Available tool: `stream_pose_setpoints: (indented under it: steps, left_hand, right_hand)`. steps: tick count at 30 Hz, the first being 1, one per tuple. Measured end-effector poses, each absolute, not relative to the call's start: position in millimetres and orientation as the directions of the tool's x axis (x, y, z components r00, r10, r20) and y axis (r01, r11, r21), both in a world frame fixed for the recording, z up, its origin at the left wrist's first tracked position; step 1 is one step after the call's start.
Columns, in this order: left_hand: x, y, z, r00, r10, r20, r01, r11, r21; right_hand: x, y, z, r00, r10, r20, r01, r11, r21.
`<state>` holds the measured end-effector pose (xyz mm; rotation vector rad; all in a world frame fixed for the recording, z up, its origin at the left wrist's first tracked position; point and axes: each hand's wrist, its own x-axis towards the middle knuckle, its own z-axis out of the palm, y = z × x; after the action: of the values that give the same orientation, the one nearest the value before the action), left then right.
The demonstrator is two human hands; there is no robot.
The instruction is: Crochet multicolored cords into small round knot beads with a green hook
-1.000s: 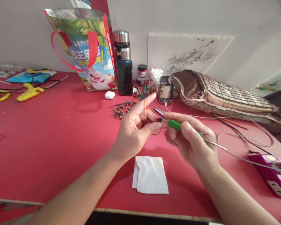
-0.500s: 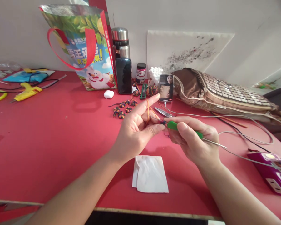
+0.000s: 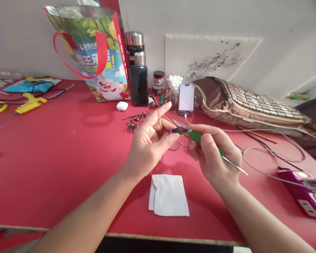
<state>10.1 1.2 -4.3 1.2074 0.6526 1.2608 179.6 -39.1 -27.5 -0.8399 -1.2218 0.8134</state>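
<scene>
A red counter (image 3: 55,168) is set against a pale wall (image 3: 213,17), on which a sheet with dark speckles is seen. Above the counter, a small dark, multicoloured yarn piece (image 3: 179,130) is pinched by the left hand (image 3: 147,140), its grip closed between thumb and fingers. Orange yarn (image 3: 160,121) is looped around the raised index finger, which is pointed away and to the right. A green-handled hook (image 3: 195,136) is clasped in the grip of the right hand (image 3: 218,151), between thumb and fingers. Its long axis is slanted: the front end is directed away and to the left, at the yarn piece, where its tip cannot be made out clearly; the bare metal rear end is pointed nearer and to the right, below the palm. The yarn piece is held between the two hands, roughly crosswise. Just beyond it, scissors (image 3: 179,123) are partly hidden. Nearer the counter's front edge, a folded white tissue (image 3: 171,196) is laid flat. Behind the hands, a lit phone (image 3: 186,98) is propped upright, and small yarn flowers (image 3: 133,124) are gathered beyond the left hand.
</scene>
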Motion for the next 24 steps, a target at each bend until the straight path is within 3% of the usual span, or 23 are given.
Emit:
stream_pose_setpoints:
  steps: [5, 24]
  left_hand:
    - [8.2, 3.0, -7.4, 0.284, 0.935, 0.211, -0.392, -0.088, 0.916]
    - [8.8, 5.4, -6.1, 0.281, 0.945, 0.169, -0.380, -0.053, 0.924]
  right_hand:
    - [174.3, -45.5, -32.8, 0.149, 0.813, 0.563, 0.012, 0.568, -0.823]
    - [172.7, -45.5, -31.2, 0.181, 0.867, 0.465, -0.067, 0.482, -0.873]
